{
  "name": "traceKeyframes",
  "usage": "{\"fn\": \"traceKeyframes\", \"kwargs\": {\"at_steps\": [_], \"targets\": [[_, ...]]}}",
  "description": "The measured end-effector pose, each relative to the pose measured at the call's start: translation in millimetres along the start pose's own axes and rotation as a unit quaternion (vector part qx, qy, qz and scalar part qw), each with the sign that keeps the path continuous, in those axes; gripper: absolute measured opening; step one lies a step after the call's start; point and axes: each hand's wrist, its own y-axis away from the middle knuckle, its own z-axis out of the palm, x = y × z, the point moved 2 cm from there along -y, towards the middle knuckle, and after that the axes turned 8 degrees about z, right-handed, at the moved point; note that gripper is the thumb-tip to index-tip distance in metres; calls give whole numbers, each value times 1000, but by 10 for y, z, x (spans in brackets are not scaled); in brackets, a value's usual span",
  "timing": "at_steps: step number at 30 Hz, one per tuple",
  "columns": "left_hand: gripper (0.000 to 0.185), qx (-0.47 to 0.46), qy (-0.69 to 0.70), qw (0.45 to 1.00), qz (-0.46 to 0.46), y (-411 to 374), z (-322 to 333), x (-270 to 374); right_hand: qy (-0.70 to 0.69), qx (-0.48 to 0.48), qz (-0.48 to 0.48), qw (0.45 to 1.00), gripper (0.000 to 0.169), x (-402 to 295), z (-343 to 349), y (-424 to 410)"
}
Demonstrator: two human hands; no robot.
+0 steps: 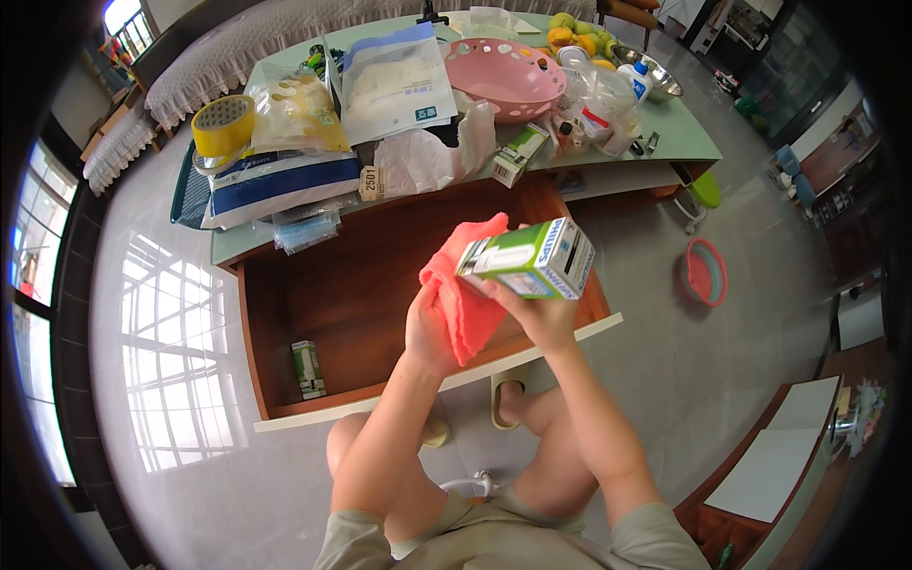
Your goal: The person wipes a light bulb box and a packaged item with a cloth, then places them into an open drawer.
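Observation:
My left hand (pixel 431 328) holds a coral-red cloth (pixel 467 299) against one end of a green and white Philips light bulb box (pixel 527 258). Gripped from below and the side by my right hand (pixel 538 310), the box is above the open wooden drawer (pixel 342 306). A smaller Philips bulb box (pixel 308 369) is in the drawer's near left corner. Another green and white box (pixel 520 154) lies on the tabletop edge beyond the drawer.
The green tabletop (pixel 684 135) carries a pink perforated basket (pixel 499 78), yellow tape rolls (pixel 223 126), plastic packages (pixel 395 82), fruit (pixel 570 35) and a steel bowl (pixel 662 82). A red-rimmed collapsible basin (pixel 704 272) sits on the floor at right. The drawer front (pixel 499 362) lies before my knees.

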Motion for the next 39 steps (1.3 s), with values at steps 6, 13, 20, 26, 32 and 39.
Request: {"fn": "traceKeyframes", "kwargs": {"at_steps": [6,13,20,26,32,39], "targets": [[55,-37,76,996,-9,2,-25,-12,-30,38,-53,997,42,25,25,-7],[50,64,110,992,-17,1,-123,124,99,-139,-139,976,67,-179,267,117],[52,43,64,997,-4,30,-297,190,140,-186,-154,960,62,-64,336,191],[49,1,56,998,18,103,-162,86,121,-80,-107,984,60,164,102,-41],[54,15,62,998,-4,96,-250,193,104,-184,-137,968,56,-144,287,208],[48,50,-13,998,27,73,-145,201,137,-176,-179,958,54,-112,245,102]]}}
